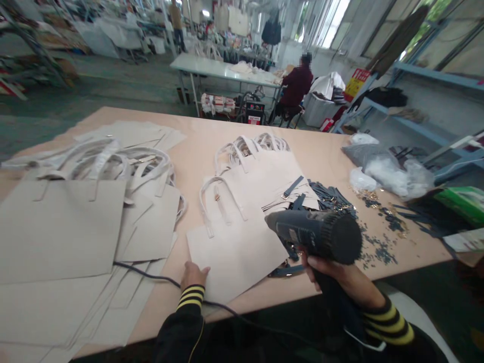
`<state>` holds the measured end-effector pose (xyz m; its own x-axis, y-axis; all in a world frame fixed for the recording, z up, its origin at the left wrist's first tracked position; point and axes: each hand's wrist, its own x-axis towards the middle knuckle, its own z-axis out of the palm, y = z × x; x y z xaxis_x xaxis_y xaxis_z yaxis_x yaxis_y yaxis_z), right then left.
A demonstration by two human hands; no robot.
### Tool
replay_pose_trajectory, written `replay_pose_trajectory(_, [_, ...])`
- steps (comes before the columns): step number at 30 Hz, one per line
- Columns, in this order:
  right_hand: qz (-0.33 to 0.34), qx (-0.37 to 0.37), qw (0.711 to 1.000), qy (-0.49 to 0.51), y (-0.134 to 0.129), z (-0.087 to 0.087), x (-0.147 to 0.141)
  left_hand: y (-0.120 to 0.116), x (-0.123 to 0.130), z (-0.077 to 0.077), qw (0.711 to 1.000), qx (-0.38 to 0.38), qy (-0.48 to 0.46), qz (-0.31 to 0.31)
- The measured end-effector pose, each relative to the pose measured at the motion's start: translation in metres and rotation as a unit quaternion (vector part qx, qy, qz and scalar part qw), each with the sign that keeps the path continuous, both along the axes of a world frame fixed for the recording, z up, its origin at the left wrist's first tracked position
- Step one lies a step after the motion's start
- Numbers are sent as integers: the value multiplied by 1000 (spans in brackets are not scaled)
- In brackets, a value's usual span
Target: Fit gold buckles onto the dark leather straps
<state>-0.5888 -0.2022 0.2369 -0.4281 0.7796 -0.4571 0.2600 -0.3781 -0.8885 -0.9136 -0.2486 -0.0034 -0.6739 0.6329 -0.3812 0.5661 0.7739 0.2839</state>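
My right hand (336,275) is closed round the handle of a dark heat gun (312,232). Its nozzle points left, above the right side of a beige bag panel (234,252) that lies flat on the table. Sewn to this panel are a looped strap handle (221,186) and a narrow tab with a small gold-coloured buckle (217,197). At the panel's lower left edge, my left hand (194,276) grips the border, with the thumb on top; its other fingers are partly hidden. A black cord (162,277) runs past my left wrist.
Stacked beige panels with handles (64,222) cover the table's left side. More panels (272,169) lie behind the held one. Dark buckled straps (328,196), small scattered scraps (378,249) and plastic bags (393,169) are on the right. A seated person (298,85) is at a far table (212,66).
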Motion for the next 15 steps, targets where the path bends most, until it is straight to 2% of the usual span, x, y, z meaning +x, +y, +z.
replay_pose_trajectory(4, [-29, 26, 998, 39, 53, -7, -56, 1, -9, 2, 999, 35, -31, -15])
replay_pose_trajectory(8, [-55, 64, 996, 19, 94, -12, -85, 4, -12, 15, 990, 120, -52, -59])
replay_pose_trajectory(10, [-56, 51, 997, 20, 98, -8, -88, 13, -13, 32, 981, 170, -46, -78])
replay_pose_trajectory(12, [-53, 33, 998, 8, 90, 1, -86, 31, -20, 56, 971, 217, -29, -99])
replay_pose_trajectory(15, [-91, 28, 995, 12, 67, 13, -75, 73, -56, 100, 948, 279, 9, -151])
